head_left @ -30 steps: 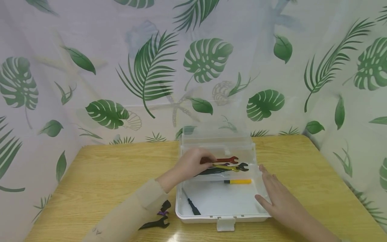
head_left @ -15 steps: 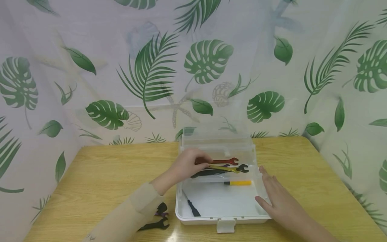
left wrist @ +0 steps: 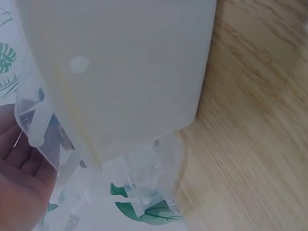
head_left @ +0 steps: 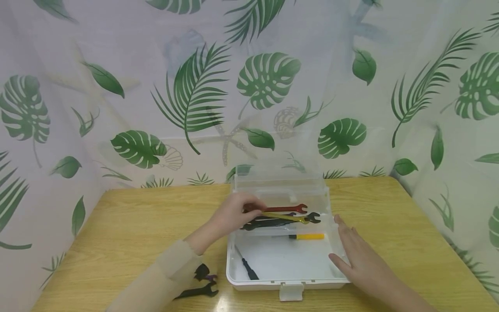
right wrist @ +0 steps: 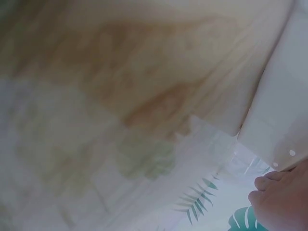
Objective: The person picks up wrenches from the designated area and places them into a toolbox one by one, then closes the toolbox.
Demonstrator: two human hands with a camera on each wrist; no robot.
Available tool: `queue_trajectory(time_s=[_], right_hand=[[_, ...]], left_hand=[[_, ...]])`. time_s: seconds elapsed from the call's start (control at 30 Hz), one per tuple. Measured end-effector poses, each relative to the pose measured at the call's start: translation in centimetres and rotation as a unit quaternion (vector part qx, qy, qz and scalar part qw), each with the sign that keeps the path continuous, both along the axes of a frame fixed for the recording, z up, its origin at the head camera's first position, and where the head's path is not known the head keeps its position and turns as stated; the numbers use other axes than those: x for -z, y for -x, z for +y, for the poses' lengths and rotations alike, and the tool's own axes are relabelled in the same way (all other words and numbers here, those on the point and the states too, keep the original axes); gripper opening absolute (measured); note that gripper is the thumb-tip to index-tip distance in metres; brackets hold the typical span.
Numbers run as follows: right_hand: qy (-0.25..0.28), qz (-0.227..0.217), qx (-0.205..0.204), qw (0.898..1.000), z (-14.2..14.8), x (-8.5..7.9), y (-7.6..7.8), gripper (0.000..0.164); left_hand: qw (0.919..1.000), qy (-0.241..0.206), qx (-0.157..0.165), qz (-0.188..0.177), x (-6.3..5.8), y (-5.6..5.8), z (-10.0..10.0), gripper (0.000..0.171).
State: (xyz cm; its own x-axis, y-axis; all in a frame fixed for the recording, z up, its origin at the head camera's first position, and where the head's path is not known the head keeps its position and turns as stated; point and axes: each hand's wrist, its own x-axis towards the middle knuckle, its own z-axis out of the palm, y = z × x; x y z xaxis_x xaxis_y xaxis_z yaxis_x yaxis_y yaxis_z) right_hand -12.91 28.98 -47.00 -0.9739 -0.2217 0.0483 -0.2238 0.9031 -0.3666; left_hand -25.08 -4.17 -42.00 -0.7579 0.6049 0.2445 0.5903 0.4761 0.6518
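Note:
My left hand (head_left: 234,212) reaches over the clear tray (head_left: 321,199) at the back of the open white toolbox (head_left: 288,284). Thumb and fingers pinch near the left end of a gold wrench (head_left: 286,216), whose head lies beside a black wrench head (head_left: 313,217). Behind it a red wrench (head_left: 288,209) runs up to the fingertips. In the left wrist view, curved fingers (left wrist: 19,149) stand close to the tray's edge. Against the box's right wall rests my right hand (head_left: 362,260), fingers straight and thumb spread over the rim. Only part of it shows in the right wrist view.
Inside the box base lie a black screwdriver (head_left: 249,269) and a yellow-handled tool (head_left: 309,236). Left of the box, on the wooden table (head_left: 140,221), are a black wrench (head_left: 200,291) and a purple wrench (head_left: 212,277). A leaf-patterned cloth hangs behind.
My left hand has slid to the left, uncovering more of the gold, red and black wrenches, whose heads stay in place. The right hand has not moved.

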Motion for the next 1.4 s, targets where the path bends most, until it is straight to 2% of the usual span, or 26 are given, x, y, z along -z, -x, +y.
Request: queue_trajectory(time_s=[0.47, 0.73, 1.0, 1.23, 1.4], right_hand=[[-0.002, 0.014, -0.005, 1.0, 0.1, 0.2, 0.1, 0.091], [0.002, 0.017, -0.009, 1.0, 0.2, 0.2, 0.1, 0.093], [0.015, 0.017, -0.012, 1.0, 0.3, 0.3, 0.1, 0.093], [-0.002, 0.002, -0.002, 1.0, 0.0, 0.0, 0.1, 0.095], [-0.001, 0.008, -0.002, 1.0, 0.0, -0.1, 0.1, 0.093]], left_hand=[[0.9992, -0.007, -0.033, -0.022, -0.4, -1.1, -2.5, 0.018], [0.9985, -0.023, -0.04, -0.028, -0.6, -1.5, -3.9, 0.017], [0.9976, -0.034, -0.056, -0.022, 0.1, -1.9, -5.5, 0.014], [0.996, -0.038, -0.078, -0.021, 1.0, -2.5, -7.3, 0.014], [0.9947, -0.042, -0.09, -0.024, 1.6, -3.0, -8.6, 0.013]])
